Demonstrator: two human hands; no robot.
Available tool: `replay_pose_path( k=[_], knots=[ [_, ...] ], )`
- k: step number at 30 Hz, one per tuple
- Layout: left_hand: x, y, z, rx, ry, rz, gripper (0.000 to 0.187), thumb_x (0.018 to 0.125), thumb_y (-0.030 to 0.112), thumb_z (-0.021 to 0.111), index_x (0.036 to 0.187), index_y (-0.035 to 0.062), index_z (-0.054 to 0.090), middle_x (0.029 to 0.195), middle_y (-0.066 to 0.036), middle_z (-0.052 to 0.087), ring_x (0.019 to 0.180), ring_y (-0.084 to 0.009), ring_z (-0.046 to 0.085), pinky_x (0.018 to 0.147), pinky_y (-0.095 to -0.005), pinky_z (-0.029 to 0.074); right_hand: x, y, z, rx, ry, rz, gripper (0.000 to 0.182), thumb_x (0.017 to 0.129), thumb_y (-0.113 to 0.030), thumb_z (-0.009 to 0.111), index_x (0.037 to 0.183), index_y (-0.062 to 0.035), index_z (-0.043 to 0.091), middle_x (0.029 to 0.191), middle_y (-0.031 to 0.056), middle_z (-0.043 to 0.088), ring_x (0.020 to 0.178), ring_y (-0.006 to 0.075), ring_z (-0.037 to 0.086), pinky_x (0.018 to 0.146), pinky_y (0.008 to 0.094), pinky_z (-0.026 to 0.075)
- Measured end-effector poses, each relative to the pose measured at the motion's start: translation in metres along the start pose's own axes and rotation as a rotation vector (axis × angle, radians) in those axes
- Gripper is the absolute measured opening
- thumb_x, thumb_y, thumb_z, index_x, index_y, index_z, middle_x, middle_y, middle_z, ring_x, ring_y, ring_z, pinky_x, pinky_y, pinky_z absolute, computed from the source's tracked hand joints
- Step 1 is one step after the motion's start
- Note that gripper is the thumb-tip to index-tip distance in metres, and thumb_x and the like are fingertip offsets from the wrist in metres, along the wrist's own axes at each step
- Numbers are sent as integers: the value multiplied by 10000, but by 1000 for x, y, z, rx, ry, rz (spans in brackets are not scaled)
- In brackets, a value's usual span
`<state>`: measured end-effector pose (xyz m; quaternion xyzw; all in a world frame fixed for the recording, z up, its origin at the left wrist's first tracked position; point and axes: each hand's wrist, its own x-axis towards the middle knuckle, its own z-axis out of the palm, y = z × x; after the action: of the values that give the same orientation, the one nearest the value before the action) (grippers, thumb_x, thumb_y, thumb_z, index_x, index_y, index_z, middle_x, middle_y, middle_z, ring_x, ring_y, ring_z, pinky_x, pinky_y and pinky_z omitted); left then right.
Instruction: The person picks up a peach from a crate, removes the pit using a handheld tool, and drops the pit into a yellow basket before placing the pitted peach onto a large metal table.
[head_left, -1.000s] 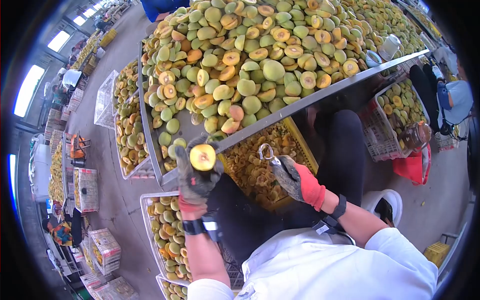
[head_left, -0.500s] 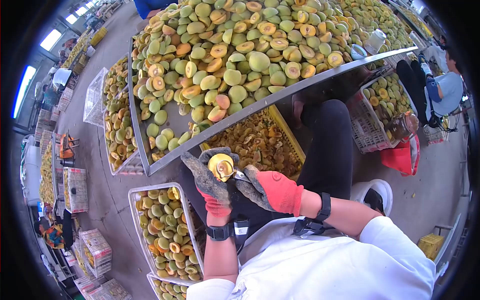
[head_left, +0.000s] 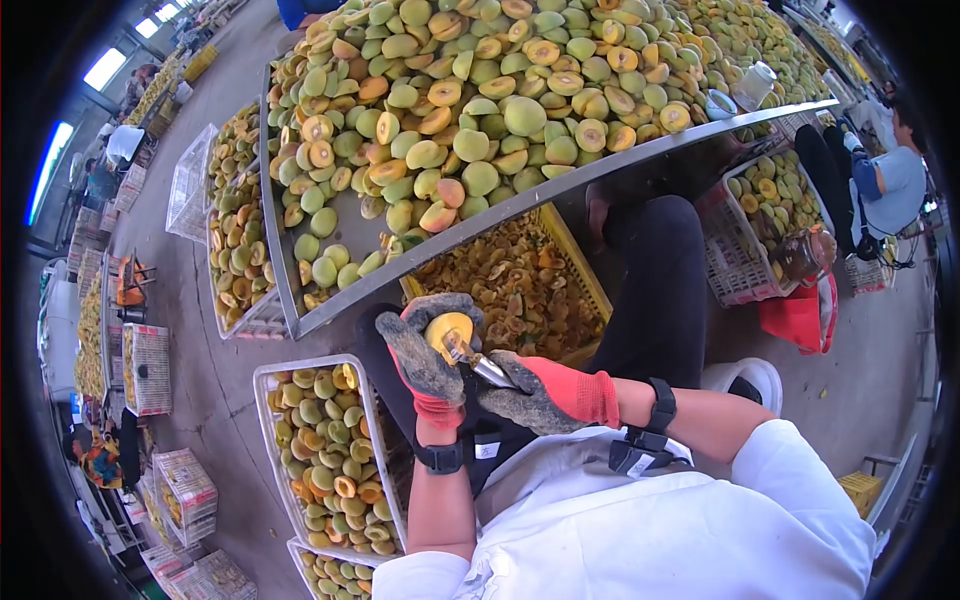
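Note:
My left hand point(head_left: 430, 355), in a grey and red glove, holds a yellow fruit half point(head_left: 449, 334) with its cut face turned up. My right hand point(head_left: 548, 391), gloved the same way, is closed round a metal tool point(head_left: 490, 370) whose tip touches the middle of the fruit. Both hands are over my lap, just in front of the metal table's edge point(head_left: 470, 222). Beneath them and beyond, a yellow crate point(head_left: 572, 262) holds scraps of fruit. Halved green and orange fruits point(head_left: 480, 177) are heaped on the table.
White crates of fruit stand at my left point(head_left: 262, 400) and beyond it point(head_left: 215, 290). Another crate point(head_left: 735, 270) and a red bag point(head_left: 803, 318) are at the right. A white bucket point(head_left: 765, 375) stands near my foot. A person point(head_left: 893, 185) sits at the far right.
The tool has tilted and shows more of its metal shaft. My right hand has shifted slightly right and down, while the fruit half has turned a little in my left hand.

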<state>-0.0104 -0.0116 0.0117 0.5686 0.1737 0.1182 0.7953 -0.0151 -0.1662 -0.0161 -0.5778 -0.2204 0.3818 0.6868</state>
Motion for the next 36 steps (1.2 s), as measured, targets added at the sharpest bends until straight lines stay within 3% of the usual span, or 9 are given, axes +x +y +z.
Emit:
replay_pose_path(
  k=[3,4,5,8,13,17,19,32,36],
  knots=[
    [6,2,-6,-11,-92,31,742,918,615,267,852,-48,594,772,-142,638,686,-214,634,644,-291,532,1,-25,-2,182,-110,247,160,947,-240,513,1040,-110,522,813,-36,549,683,38,495,547,230,394],
    [10,3,-9,44,-222,51,738,924,603,275,825,-52,599,765,-144,639,684,-210,633,641,-285,528,0,-31,-3,-92,-86,155,159,938,-226,532,1039,-104,524,792,-43,537,663,33,474,534,227,382],
    [8,7,-9,-48,-248,-74,728,930,587,289,800,-54,610,757,-150,640,682,-206,632,643,-282,525,-2,-33,-4,-363,-62,63,161,929,-212,552,1039,-98,525,771,-50,525,643,28,453,522,224,369],
    [12,7,-19,-138,-398,-288,718,932,583,292,820,-49,615,761,-151,643,678,-209,630,672,-294,524,0,-27,-10,-107,-174,260,181,913,-207,579,1037,-89,521,738,-52,503,609,26,419,499,223,347],
    [17,2,-11,-163,-353,-207,730,895,636,319,977,-30,606,871,-156,654,719,-257,649,677,-369,560,0,-32,-10,2,-33,196,223,905,-205,589,1087,-91,528,759,-51,500,628,26,421,501,223,344],
    [5,-1,-1,-9,-114,-106,725,890,651,308,938,-11,603,792,-122,642,645,-211,626,595,-311,545,3,-20,-10,10,-16,104,240,897,-207,601,1100,-99,530,777,-51,523,623,29,455,494,213,359],
    [3,-8,-3,-37,-130,-87,725,886,657,310,917,-5,602,759,-117,633,608,-200,608,561,-297,525,3,-17,-9,498,-105,367,173,902,-193,589,1052,-122,541,755,-64,515,598,22,460,475,188,362],
    [9,-20,5,-52,-175,60,725,908,636,270,893,-8,604,684,-97,619,545,-172,572,508,-252,471,0,-25,-14,524,-211,393,189,905,-270,584,1038,-135,579,733,-59,561,549,36,517,428,182,384],
    [17,-11,13,-342,-202,-270,685,906,618,325,763,13,613,616,-98,599,526,-196,570,488,-268,469,5,-22,-27,888,-256,611,182,892,-206,610,1054,-136,564,728,-47,541,507,38,471,392,186,333]
  ],
)
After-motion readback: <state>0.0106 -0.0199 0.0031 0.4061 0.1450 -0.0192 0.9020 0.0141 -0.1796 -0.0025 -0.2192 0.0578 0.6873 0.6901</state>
